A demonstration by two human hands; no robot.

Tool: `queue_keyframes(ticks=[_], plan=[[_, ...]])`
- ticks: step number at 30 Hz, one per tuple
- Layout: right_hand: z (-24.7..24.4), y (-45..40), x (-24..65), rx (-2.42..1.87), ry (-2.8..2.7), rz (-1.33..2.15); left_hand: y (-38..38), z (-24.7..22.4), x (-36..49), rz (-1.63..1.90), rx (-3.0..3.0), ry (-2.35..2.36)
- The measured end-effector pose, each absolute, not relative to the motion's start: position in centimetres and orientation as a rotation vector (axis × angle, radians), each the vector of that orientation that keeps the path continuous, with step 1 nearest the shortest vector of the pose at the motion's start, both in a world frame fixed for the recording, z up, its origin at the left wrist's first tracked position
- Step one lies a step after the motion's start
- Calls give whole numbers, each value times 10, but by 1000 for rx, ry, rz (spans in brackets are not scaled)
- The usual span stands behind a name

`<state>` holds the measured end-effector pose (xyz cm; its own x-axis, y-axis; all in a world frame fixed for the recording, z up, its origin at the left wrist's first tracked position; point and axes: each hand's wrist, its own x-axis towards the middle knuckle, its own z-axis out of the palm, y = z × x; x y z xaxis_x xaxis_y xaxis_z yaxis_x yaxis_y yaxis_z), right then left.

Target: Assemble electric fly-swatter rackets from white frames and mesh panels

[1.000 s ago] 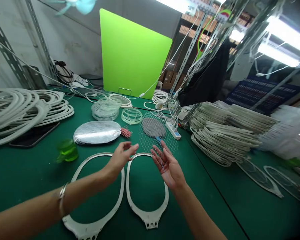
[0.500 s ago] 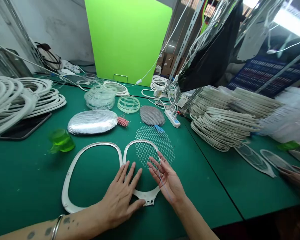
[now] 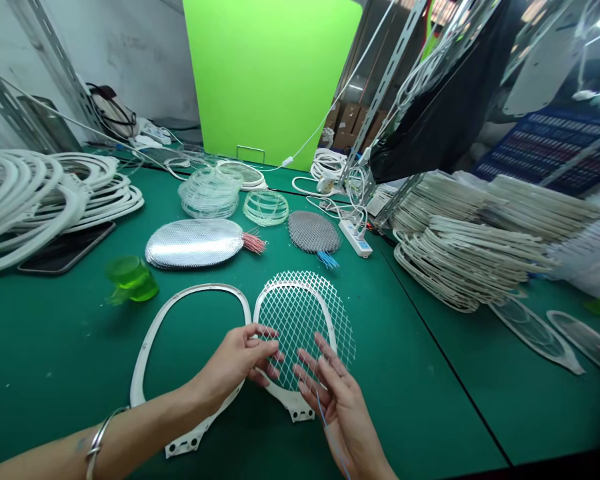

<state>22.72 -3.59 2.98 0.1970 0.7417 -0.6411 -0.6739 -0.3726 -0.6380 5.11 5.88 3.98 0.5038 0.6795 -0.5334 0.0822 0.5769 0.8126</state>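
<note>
Mesh [image 3: 307,320] between left grip [image 3: 243,353] and right grip [image 3: 336,400]

I look out from a single camera on my head, over the near side of the worktop [image 3: 405,400], facing forward and steeply down. My left hand [image 3: 243,358] and right hand [image 3: 345,403] sit close below it; its wide view reaches the upright green board [image 3: 270,80] at the far side.
</note>
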Motion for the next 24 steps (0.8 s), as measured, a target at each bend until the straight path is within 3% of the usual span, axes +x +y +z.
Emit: queue_keyframes(ticks=[8, 24], plan=[[20, -43, 233, -1309, 19, 1573, 72, 38, 13, 515, 1026, 1257], [21, -23, 227, -1357, 78, 1552, 79, 38, 22, 495, 1271, 1146]])
